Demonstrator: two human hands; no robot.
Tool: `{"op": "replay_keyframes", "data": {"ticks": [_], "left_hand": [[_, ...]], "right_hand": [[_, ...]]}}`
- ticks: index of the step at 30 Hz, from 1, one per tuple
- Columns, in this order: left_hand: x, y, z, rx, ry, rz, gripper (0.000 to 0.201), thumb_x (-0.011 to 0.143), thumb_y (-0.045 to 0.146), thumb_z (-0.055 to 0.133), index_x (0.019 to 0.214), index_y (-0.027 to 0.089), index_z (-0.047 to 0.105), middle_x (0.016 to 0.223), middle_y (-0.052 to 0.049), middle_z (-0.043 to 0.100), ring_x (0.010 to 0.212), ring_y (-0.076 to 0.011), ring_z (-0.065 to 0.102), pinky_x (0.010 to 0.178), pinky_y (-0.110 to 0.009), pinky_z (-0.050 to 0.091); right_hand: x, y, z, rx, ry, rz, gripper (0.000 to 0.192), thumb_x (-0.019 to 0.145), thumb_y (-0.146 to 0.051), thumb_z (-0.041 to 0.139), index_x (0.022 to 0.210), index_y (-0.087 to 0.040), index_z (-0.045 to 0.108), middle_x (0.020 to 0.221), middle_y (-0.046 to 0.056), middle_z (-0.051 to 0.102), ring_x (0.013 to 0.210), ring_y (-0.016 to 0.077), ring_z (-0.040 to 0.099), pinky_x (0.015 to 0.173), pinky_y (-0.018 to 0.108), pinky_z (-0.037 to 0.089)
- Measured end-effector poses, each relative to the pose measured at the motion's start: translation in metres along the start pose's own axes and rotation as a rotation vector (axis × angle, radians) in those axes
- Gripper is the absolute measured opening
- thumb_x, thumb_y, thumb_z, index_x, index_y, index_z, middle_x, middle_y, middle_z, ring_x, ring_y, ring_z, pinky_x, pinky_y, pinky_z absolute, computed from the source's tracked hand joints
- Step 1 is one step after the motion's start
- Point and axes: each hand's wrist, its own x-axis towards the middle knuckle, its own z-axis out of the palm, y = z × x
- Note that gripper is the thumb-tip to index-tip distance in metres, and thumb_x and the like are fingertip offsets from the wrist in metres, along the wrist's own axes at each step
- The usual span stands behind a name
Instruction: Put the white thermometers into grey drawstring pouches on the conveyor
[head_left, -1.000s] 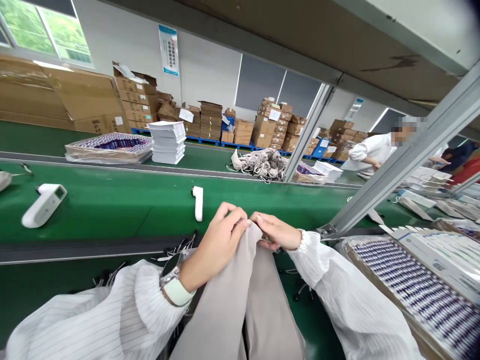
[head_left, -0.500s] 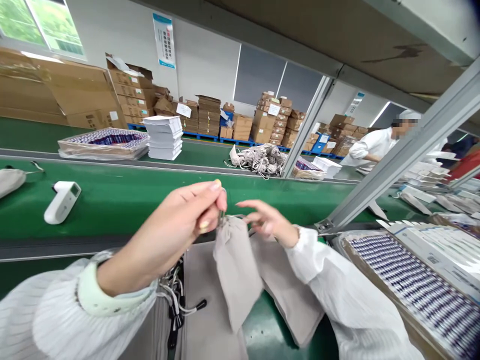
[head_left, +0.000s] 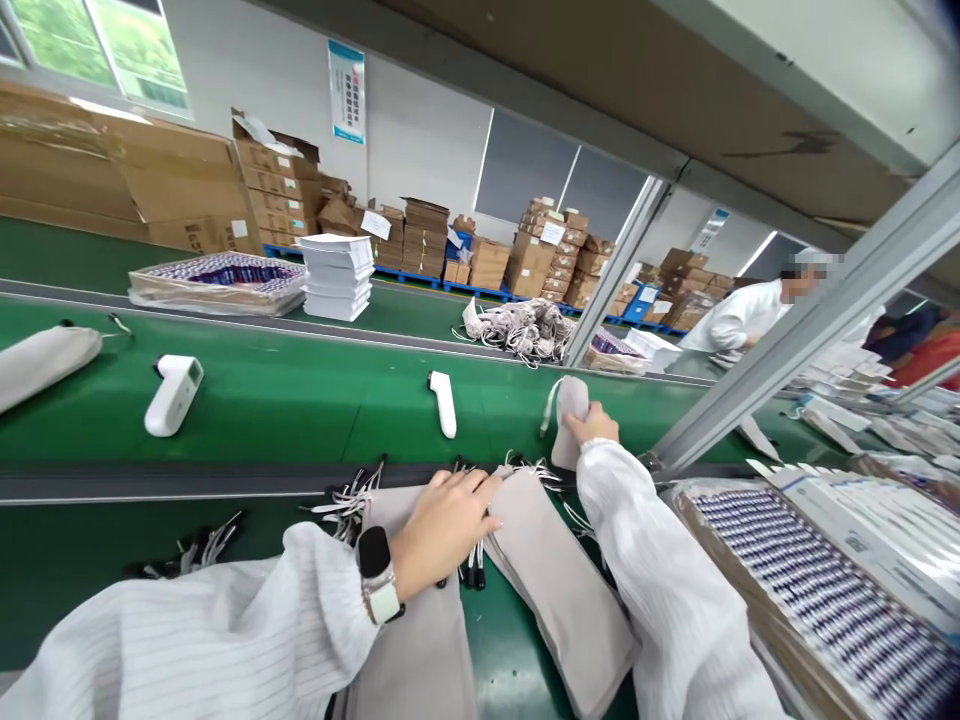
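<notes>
My right hand [head_left: 594,427] grips a small grey drawstring pouch [head_left: 570,402] and holds it over the green conveyor belt [head_left: 300,400], its white cord hanging to the left. My left hand [head_left: 442,525] rests flat on a pile of empty grey pouches [head_left: 555,580] at the near edge, fingers spread on the fabric. Black-tipped drawstrings [head_left: 352,495] stick out from the pile's far end. A white handheld thermometer [head_left: 442,402] lies on the belt just left of the held pouch.
Another white thermometer [head_left: 172,395] and a filled grey pouch [head_left: 45,360] lie further left on the belt. A tray of blue-white items [head_left: 840,590] sits at my right behind a slanted aluminium post [head_left: 787,340]. A person in white [head_left: 742,312] works far right. Cartons and stacked paper stand behind.
My right hand took the pouch forward onto the belt. My left hand let go of the cord and dropped onto the pouch pile. The thermometers moved right along the belt.
</notes>
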Motion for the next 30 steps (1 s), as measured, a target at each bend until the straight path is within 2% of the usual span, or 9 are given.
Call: {"op": "replay_keyframes", "data": {"ticks": [3, 6, 9, 12, 15, 18, 23, 28, 30], "left_hand": [[0.002, -0.007, 0.000, 0.086, -0.021, -0.010, 0.028, 0.081, 0.028, 0.048, 0.109, 0.024, 0.049, 0.089, -0.002, 0.056, 0.085, -0.0174, 0.051, 0.074, -0.030, 0.033], [0.002, -0.013, -0.010, 0.138, -0.028, -0.029, 0.020, 0.080, 0.023, 0.049, 0.099, 0.024, 0.056, 0.083, -0.003, 0.056, 0.081, -0.0187, 0.050, 0.072, -0.031, 0.032], [-0.002, -0.010, -0.015, 0.151, 0.026, -0.025, 0.022, 0.078, 0.015, 0.047, 0.097, 0.021, 0.056, 0.092, -0.005, 0.055, 0.088, -0.0206, 0.048, 0.077, -0.034, 0.032], [-0.007, 0.001, -0.011, 0.126, 0.093, 0.040, 0.028, 0.079, 0.012, 0.043, 0.106, 0.017, 0.050, 0.105, -0.008, 0.050, 0.097, -0.0205, 0.044, 0.082, -0.034, 0.033], [-0.009, 0.007, -0.005, 0.106, 0.112, 0.068, 0.022, 0.081, 0.013, 0.040, 0.101, 0.016, 0.050, 0.100, -0.006, 0.050, 0.095, -0.0196, 0.044, 0.081, -0.033, 0.035], [-0.008, 0.004, -0.001, 0.091, 0.142, 0.015, 0.018, 0.084, 0.012, 0.037, 0.092, 0.017, 0.052, 0.093, -0.004, 0.049, 0.088, -0.0175, 0.045, 0.076, -0.032, 0.036], [-0.006, -0.005, -0.001, 0.042, 0.170, -0.003, 0.019, 0.083, 0.008, 0.040, 0.090, 0.019, 0.053, 0.091, -0.002, 0.050, 0.089, -0.0170, 0.042, 0.076, -0.033, 0.033], [-0.008, -0.001, -0.003, 0.130, 0.148, 0.018, 0.020, 0.082, 0.005, 0.038, 0.088, 0.018, 0.051, 0.090, -0.003, 0.050, 0.085, -0.0180, 0.040, 0.070, -0.032, 0.032], [-0.008, 0.001, -0.004, 0.147, 0.148, -0.004, 0.018, 0.082, 0.006, 0.039, 0.090, 0.018, 0.049, 0.087, -0.003, 0.050, 0.082, -0.0179, 0.040, 0.069, -0.032, 0.033]], "right_hand": [[-0.011, -0.003, 0.011, -0.041, 0.043, 0.009, 0.053, 0.065, -0.033, 0.057, 0.113, -0.014, 0.045, 0.118, 0.022, 0.039, 0.109, 0.0380, 0.039, 0.083, 0.053, 0.031], [-0.024, -0.029, 0.014, -0.028, 0.038, -0.114, 0.049, 0.072, -0.033, 0.050, 0.117, -0.017, 0.043, 0.119, 0.020, 0.039, 0.110, 0.0341, 0.040, 0.084, 0.050, 0.032], [-0.040, -0.068, 0.026, 0.042, -0.072, -0.343, 0.044, 0.073, -0.037, 0.050, 0.114, -0.022, 0.046, 0.105, 0.011, 0.052, 0.101, 0.0245, 0.049, 0.084, 0.037, 0.037], [-0.053, -0.097, 0.054, 0.206, -0.228, -0.529, 0.056, 0.063, -0.039, 0.063, 0.115, -0.029, 0.046, 0.108, 0.005, 0.053, 0.104, 0.0224, 0.047, 0.089, 0.035, 0.034], [-0.052, -0.103, 0.081, 0.417, -0.363, -0.510, 0.067, 0.053, -0.023, 0.071, 0.116, -0.026, 0.046, 0.111, 0.008, 0.052, 0.110, 0.0277, 0.042, 0.094, 0.043, 0.025], [-0.040, -0.095, 0.092, 0.543, -0.394, -0.393, 0.064, 0.059, -0.015, 0.064, 0.119, -0.018, 0.043, 0.105, 0.012, 0.055, 0.105, 0.0283, 0.047, 0.092, 0.047, 0.027], [-0.031, -0.092, 0.077, 0.854, -0.526, -0.337, 0.058, 0.068, -0.025, 0.056, 0.123, -0.016, 0.039, 0.085, 0.005, 0.063, 0.081, 0.0197, 0.059, 0.076, 0.036, 0.045], [-0.046, -0.104, 0.033, 1.475, -0.742, -0.442, 0.080, 0.055, -0.021, 0.068, 0.125, -0.024, 0.029, 0.084, 0.001, 0.064, 0.078, 0.0188, 0.061, 0.070, 0.033, 0.048], [-0.053, -0.106, 0.013, 1.568, -0.822, -0.462, 0.077, 0.056, -0.020, 0.068, 0.123, -0.026, 0.031, 0.082, 0.001, 0.064, 0.071, 0.0180, 0.062, 0.066, 0.033, 0.049]]}}
